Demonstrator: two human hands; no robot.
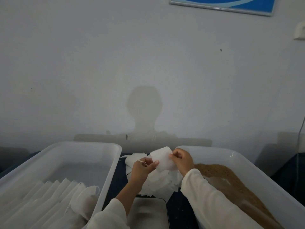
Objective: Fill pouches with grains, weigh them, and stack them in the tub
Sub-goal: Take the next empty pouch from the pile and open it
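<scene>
My left hand (143,168) and right hand (182,160) pinch opposite edges of a thin white fabric pouch (162,158), held above the loose heap of empty white pouches (158,184), between both tubs.

Empty pouch (163,160) between both hands (163,164)

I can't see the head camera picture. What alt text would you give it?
Two hands, the left hand and right hand, hold up an empty white pouch over a heap of pouches. A left tub holds a row of filled pouches; a right tub holds brown grains. A scale sits between the sleeves.
</scene>
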